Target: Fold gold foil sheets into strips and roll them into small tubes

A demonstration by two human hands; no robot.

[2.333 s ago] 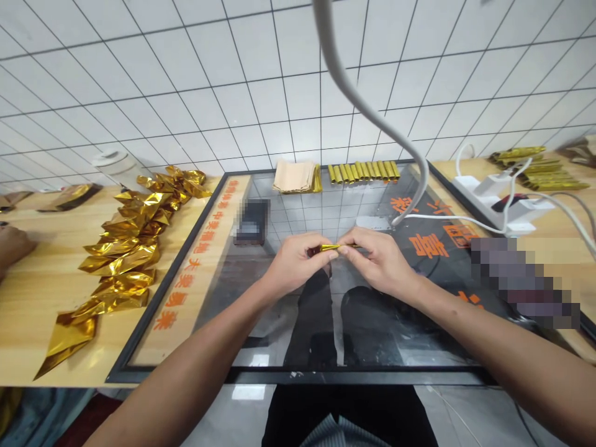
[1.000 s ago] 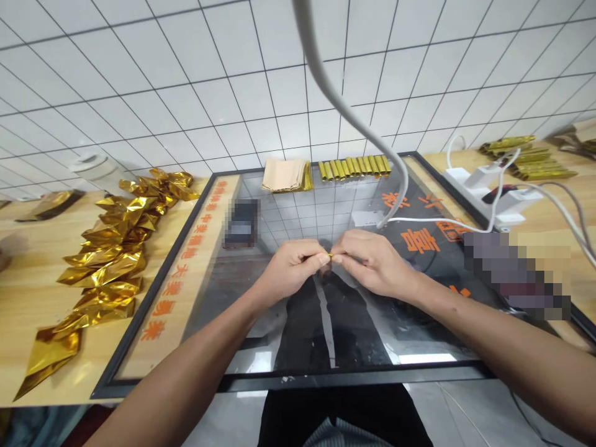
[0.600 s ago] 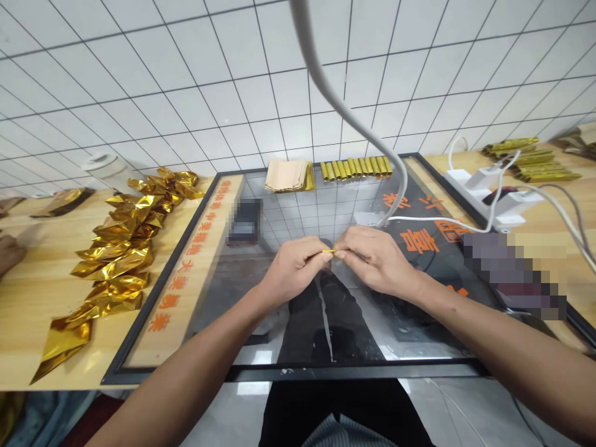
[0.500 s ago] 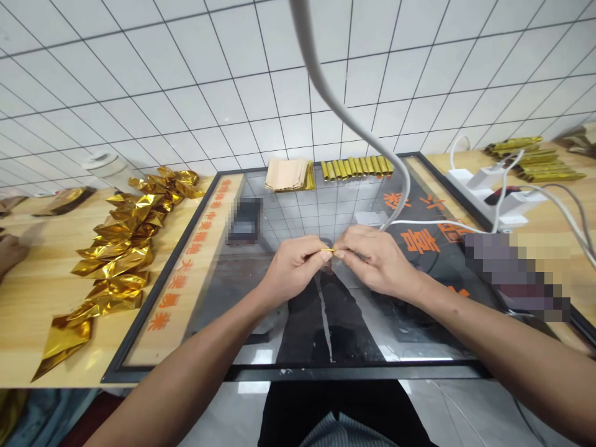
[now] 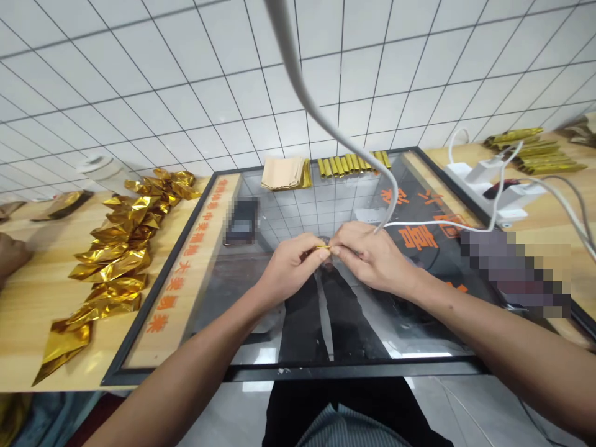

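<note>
My left hand (image 5: 293, 261) and my right hand (image 5: 365, 256) meet above the middle of a black-framed glass panel (image 5: 307, 371). Between their thumbs and fingertips they pinch a small piece of gold foil paper (image 5: 322, 247); only a thin edge of it shows, and the fingers cover the rest. Both hands are closed. Beyond them, near the panel's far edge, lie a row of rolled gold paper tubes (image 5: 347, 165) and a stack of pale-backed gold paper sheets (image 5: 282, 172).
Folded gold foil pieces (image 5: 118, 254) lie in a line on the wooden table (image 5: 28, 329) at left. A white cable (image 5: 321, 115) hangs in front, above the panel. At right are a power strip (image 5: 500, 202) and more gold rolls (image 5: 544, 158). Another person's hand (image 5: 13, 254) shows at far left.
Slightly more of the gold paper's edge shows between my fingertips. Both hands stay nearly in place, and the view has shifted a little.
</note>
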